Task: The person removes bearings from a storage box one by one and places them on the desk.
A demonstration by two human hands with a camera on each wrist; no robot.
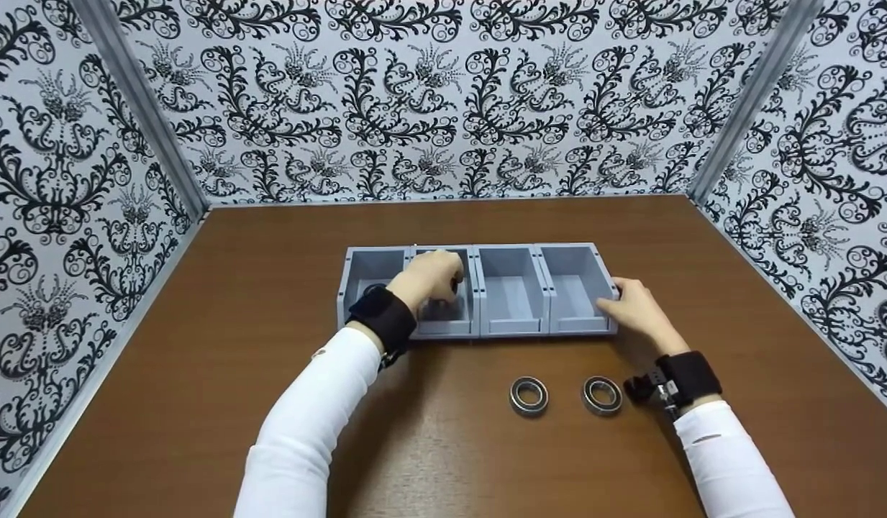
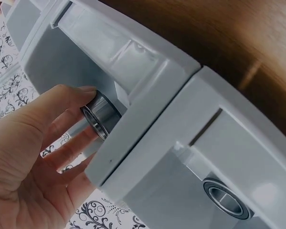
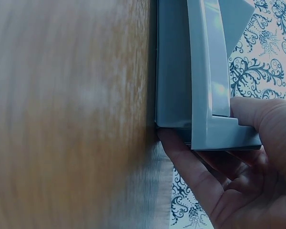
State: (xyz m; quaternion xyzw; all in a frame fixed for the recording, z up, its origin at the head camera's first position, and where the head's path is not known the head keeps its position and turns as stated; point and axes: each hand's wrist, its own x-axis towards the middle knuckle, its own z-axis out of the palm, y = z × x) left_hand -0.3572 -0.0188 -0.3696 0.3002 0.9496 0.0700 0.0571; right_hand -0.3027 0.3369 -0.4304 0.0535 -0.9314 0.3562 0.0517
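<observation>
In the left wrist view my left hand [image 2: 43, 138] pinches a ball bearing [image 2: 106, 113] between thumb and fingers, inside the second bin from the left. In the head view my left hand [image 1: 430, 277] mostly hides that bearing. My right hand [image 1: 637, 311] grips the right end of the row of grey bins [image 1: 513, 298], with the thumb over the rim of the last bin and fingers against its outer side. Another bearing [image 2: 210, 189] lies in the leftmost bin. Two more bearings, a left one [image 1: 529, 412] and a right one [image 1: 602, 411], lie flat in front of the bins.
The joined bins stand on a brown wooden table [image 1: 270, 288]. Patterned wall panels [image 1: 429, 108] enclose the table at the back and both sides, with grey metal posts [image 1: 137, 108] at the corners.
</observation>
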